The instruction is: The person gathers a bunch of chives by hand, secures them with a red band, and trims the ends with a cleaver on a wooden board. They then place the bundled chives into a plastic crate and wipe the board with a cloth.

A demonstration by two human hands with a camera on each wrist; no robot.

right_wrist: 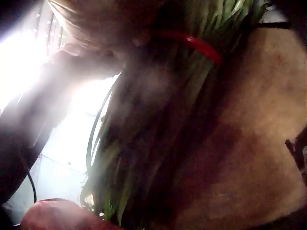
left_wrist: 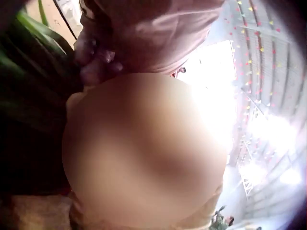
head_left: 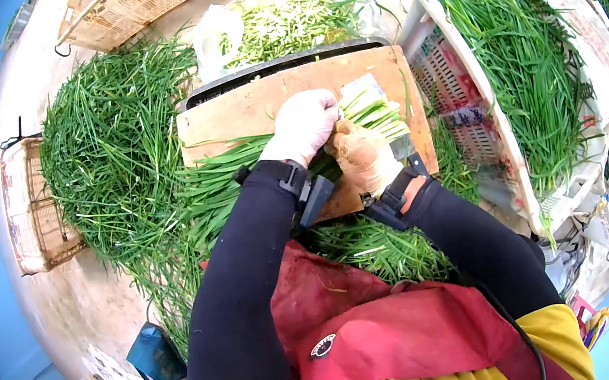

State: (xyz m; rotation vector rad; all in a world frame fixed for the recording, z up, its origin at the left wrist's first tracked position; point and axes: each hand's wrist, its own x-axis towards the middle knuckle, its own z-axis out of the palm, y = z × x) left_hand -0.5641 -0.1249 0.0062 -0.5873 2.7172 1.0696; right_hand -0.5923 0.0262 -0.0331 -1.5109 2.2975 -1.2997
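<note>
A bundle of long green leafy stalks (head_left: 233, 174) lies across the wooden board (head_left: 228, 118), its pale cut ends (head_left: 379, 115) toward the right. Over the bundle, the left hand (head_left: 300, 128) in a whitish glove and the right hand (head_left: 365, 156) in a tan-stained glove meet, fingers curled and touching. A red tie (right_wrist: 192, 45) passes round the stalks in the right wrist view, one end running under the gloved fingers. Both hands appear to pinch this tie; their fingertips are partly hidden. Dark blur covers much of the left wrist view's stalks (left_wrist: 41, 43).
A large heap of green stalks (head_left: 112, 149) lies left of the board. At the right stands a white crate (head_left: 462, 75) full of stalks. Pale trimmings (head_left: 285, 24) lie behind the board, more stalks (head_left: 378, 246) in front. A lined basket (head_left: 129, 10) stands at the back left.
</note>
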